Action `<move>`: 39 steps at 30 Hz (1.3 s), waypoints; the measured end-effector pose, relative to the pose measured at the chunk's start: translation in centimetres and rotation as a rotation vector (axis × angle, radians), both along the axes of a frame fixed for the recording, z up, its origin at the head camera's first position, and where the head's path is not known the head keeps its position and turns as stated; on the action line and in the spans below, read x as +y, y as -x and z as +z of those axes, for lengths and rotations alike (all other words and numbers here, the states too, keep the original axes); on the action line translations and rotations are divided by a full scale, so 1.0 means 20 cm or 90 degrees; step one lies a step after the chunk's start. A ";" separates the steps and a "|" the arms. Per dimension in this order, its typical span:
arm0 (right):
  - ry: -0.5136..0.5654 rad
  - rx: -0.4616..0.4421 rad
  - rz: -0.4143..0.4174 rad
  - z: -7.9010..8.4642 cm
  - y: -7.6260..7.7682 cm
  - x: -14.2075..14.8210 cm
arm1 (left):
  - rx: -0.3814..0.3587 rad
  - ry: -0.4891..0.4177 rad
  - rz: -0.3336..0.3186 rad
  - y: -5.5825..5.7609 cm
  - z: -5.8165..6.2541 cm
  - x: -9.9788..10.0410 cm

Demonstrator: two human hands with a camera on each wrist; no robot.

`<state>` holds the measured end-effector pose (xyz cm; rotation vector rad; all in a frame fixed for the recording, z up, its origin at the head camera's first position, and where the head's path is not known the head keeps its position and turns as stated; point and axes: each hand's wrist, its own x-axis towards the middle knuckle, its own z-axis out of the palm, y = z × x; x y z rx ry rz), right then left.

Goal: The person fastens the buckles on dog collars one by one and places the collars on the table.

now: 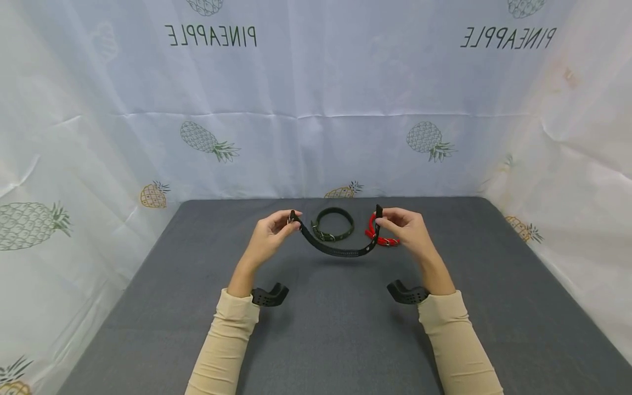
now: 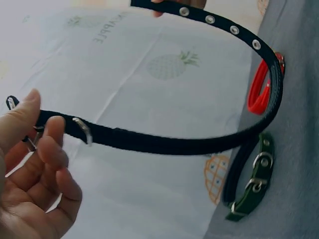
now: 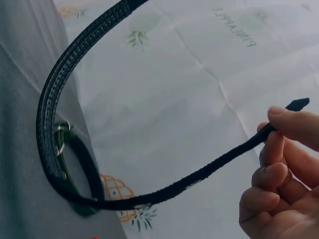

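A black pet collar [image 1: 340,252] hangs unbuckled in a U between my two hands, above the table. My left hand [image 1: 268,237] pinches its buckle end; a metal ring [image 2: 83,130] shows just past the fingertips in the left wrist view. The pointed, free end is pinched between thumb and forefinger of my right hand [image 1: 406,229]. Metal eyelets [image 2: 234,30] run along that end. Behind the black collar, a buckled green collar [image 1: 333,237] lies in a loop. A red collar [image 1: 390,242], also looped, lies by my right hand and is partly hidden.
The dark grey cloth-covered table [image 1: 336,329] reaches back to a white curtain [image 1: 316,153] printed with pineapples, which also rises along both sides. Black wrist mounts [image 1: 270,296] project inward from both wrists.
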<state>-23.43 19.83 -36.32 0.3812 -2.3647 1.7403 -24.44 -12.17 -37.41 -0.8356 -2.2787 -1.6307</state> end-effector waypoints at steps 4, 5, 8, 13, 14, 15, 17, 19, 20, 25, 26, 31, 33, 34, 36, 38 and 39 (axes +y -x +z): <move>0.026 -0.012 0.028 0.01 0.00 -0.06 | 0.013 -0.036 -0.016 -0.01 -0.01 0.02; 0.033 -0.012 0.034 0.01 0.00 -0.07 | 0.018 -0.040 -0.019 -0.01 -0.01 0.02; 0.052 -0.010 0.049 0.00 0.00 -0.11 | 0.032 -0.050 -0.024 -0.01 -0.02 0.03; 0.073 0.002 0.055 -0.01 0.00 -0.15 | 0.040 -0.092 -0.046 -0.02 -0.03 0.05; 0.077 0.004 0.056 -0.01 -0.01 -0.15 | 0.041 -0.101 -0.049 -0.02 -0.03 0.05; 0.080 0.005 0.058 -0.01 -0.01 -0.16 | 0.041 -0.108 -0.052 -0.02 -0.03 0.06; 0.087 0.012 0.061 -0.02 -0.01 -0.17 | 0.046 -0.113 -0.052 -0.03 -0.03 0.07; 0.093 0.025 0.066 -0.03 -0.01 -0.18 | 0.047 -0.113 -0.050 -0.03 -0.03 0.07; 0.098 0.032 0.069 -0.03 -0.01 -0.18 | 0.047 -0.111 -0.050 -0.03 -0.03 0.08; 0.125 0.089 0.110 -0.04 0.00 -0.20 | 0.052 -0.101 -0.054 -0.04 -0.03 0.09; 0.127 0.100 0.124 -0.04 0.00 -0.21 | 0.055 -0.096 -0.056 -0.04 -0.03 0.10; 0.116 0.121 0.156 -0.03 -0.01 -0.23 | 0.072 -0.050 -0.052 -0.04 -0.02 0.11; 0.107 0.125 0.152 -0.03 -0.02 -0.24 | 0.081 -0.024 -0.044 -0.04 -0.01 0.12; 0.101 0.129 0.148 -0.03 -0.02 -0.25 | 0.086 -0.011 -0.039 -0.05 -0.01 0.12; 0.093 0.135 0.142 -0.02 -0.03 -0.26 | 0.093 0.010 -0.035 -0.05 -0.01 0.12; 0.081 0.140 0.139 -0.01 -0.04 -0.26 | 0.097 0.027 -0.035 -0.05 -0.01 0.13; 0.077 0.141 0.138 0.00 -0.05 -0.27 | 0.099 0.032 -0.037 -0.06 -0.01 0.13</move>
